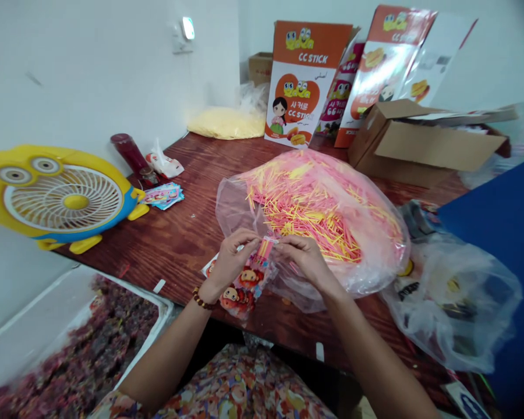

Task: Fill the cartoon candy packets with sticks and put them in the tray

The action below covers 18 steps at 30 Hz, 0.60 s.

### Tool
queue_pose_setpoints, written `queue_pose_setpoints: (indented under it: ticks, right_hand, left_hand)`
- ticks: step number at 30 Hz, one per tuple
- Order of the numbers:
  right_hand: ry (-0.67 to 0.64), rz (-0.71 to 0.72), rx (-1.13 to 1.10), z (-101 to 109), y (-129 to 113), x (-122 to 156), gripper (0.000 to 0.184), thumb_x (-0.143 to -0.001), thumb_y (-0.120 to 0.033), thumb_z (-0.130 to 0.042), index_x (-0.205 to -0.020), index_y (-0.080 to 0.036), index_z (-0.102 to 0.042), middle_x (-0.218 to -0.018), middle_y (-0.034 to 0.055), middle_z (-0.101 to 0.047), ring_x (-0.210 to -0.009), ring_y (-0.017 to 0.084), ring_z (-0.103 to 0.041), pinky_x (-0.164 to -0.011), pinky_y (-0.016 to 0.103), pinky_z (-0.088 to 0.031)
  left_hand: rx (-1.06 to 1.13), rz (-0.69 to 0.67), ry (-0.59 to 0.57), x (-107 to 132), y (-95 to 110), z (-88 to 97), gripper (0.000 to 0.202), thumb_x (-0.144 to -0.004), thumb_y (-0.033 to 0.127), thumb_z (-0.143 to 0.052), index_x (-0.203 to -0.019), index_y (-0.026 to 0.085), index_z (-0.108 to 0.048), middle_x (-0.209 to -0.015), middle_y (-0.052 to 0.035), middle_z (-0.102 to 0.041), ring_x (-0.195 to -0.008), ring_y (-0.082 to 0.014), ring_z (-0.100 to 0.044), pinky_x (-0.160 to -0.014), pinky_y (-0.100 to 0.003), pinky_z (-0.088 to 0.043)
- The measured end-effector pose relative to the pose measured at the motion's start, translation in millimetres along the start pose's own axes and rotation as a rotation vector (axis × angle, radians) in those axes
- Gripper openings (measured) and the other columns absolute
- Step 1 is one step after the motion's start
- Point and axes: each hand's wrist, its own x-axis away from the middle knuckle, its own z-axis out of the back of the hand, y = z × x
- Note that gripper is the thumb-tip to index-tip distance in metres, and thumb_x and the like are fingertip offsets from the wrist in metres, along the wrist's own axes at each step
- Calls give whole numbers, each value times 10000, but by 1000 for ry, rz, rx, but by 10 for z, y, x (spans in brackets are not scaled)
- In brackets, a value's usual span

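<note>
Both hands are at the front of the table, pinching a small printed packet (252, 273) by its top corners. Pink and yellow sticks show in its upper part. My left hand (232, 261) has thumb and fingertips closed on the left corner; a beaded bracelet is on that wrist. On the right corner, my right hand (304, 257) grips with thumb and forefinger. More printed packets (234, 301) with a red-haired cartoon figure lie under the hands. Just behind them, a large clear plastic bag (378, 218) lies open, full of thin pink and yellow sticks (308, 203).
On the left stand a yellow fan (76, 202), a dark red bottle (128, 152), a tissue pack (166, 165) and a packet stack (165, 195). Behind are a yellow-filled bag (227, 123), printed cartons (305, 81) and an open carton (432, 145). A white tub (161, 311) sits lower left.
</note>
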Motion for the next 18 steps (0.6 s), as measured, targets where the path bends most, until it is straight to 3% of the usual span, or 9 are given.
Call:
queue_pose_setpoints:
  ticks: [4,9,14,18]
  right_hand:
    - [-82,-207,-82,-259,288,-39,200,-774,-387,-640,-687,-207,-629,-618,-9,-661,-543,161,-627,-507,259,-444]
    - [-48,-202,299,-389,552,-49,176,-833,-252,-546,-661,-218,-569,-548,-23,-621,-530,156,-618,-552,259,-436]
    - [16,-132,528,-276,569,42,90,-837,-240,-584,-758,-201,-598,-612,-17,-637,-571,144,-595,-567,244,-387]
    - [96,-19,635,119,449,85,116,-877,-254,-549,-820,-202,-636,-695,-3,-672,-638,142,-600,-600,236,-387]
  left_hand:
    - [-181,132,-69,68,-248,180,185,-879,285,-597,-811,174,-729,-811,-33,-706,-786,-166,-637,-743,-266,-472]
    - [-401,238,-82,221,-574,324,240,-884,287,-571,-1036,165,-712,-1031,-85,-746,-939,-211,-679,-862,-323,-493]
    - [-697,245,15,189,-746,453,306,-921,322,-520,-1131,155,-666,-1095,-123,-707,-1017,-248,-648,-912,-377,-484]
    - [-1060,359,-68,106,-841,457,385,-905,472,-546,-1127,181,-665,-1147,-151,-652,-1083,-350,-579,-878,-469,-462]
